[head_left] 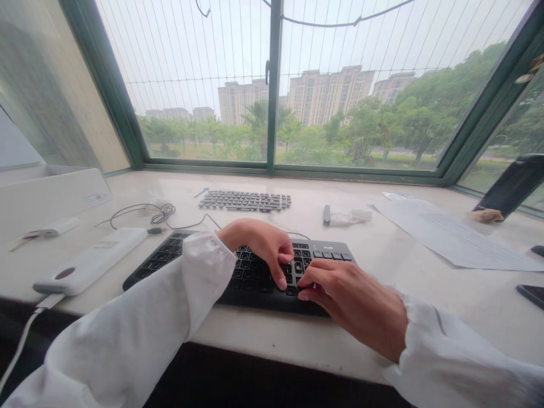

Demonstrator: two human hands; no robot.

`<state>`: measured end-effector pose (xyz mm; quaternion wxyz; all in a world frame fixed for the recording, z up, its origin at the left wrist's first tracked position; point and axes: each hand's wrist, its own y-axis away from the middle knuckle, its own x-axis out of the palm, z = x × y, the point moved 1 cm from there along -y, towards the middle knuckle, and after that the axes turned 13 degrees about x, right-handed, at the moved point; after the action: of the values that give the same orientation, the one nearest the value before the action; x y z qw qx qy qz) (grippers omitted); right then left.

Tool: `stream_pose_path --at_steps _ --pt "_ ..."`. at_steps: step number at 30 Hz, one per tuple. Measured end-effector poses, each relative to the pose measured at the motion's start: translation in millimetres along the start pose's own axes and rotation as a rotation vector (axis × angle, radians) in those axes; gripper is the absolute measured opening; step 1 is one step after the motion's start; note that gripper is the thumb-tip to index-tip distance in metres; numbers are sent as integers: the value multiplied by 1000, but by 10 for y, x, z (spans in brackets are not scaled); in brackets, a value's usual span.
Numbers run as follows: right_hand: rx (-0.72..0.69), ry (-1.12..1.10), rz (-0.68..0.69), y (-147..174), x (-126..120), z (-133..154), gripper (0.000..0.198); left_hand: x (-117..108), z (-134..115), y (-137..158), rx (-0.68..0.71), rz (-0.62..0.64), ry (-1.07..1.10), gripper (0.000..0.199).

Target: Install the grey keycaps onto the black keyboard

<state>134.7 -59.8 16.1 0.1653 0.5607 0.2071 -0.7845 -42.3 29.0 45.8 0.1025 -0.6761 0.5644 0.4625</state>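
A black keyboard lies on the white sill in front of me, with bare key sockets over much of it. My left hand reaches across its middle, bent at the wrist. Its thumb points down at the sockets, apart from the curled index finger; the other fingers are mostly hidden. At the right part of the keyboard, my right hand has thumb and fingertips pinched close to the keys; whatever is between them is hidden. Behind the keyboard, loose black keycaps lie in rows.
To the left are a white power bank with a plugged cable, a coiled black cable and a white box. On the right lie a small clear bag, paper sheets and a phone. Windows close off the back.
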Motion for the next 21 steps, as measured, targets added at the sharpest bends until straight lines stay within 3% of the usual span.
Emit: stream_pose_path --at_steps 4,12,21 --pt "31 57 -2 6 8 27 12 2 2 0 8 3 6 57" --pt "-40 111 -87 51 56 37 10 18 16 -12 20 0 5 56" --pt "5 3 -14 16 -17 29 22 6 3 -8 1 -5 40 55"
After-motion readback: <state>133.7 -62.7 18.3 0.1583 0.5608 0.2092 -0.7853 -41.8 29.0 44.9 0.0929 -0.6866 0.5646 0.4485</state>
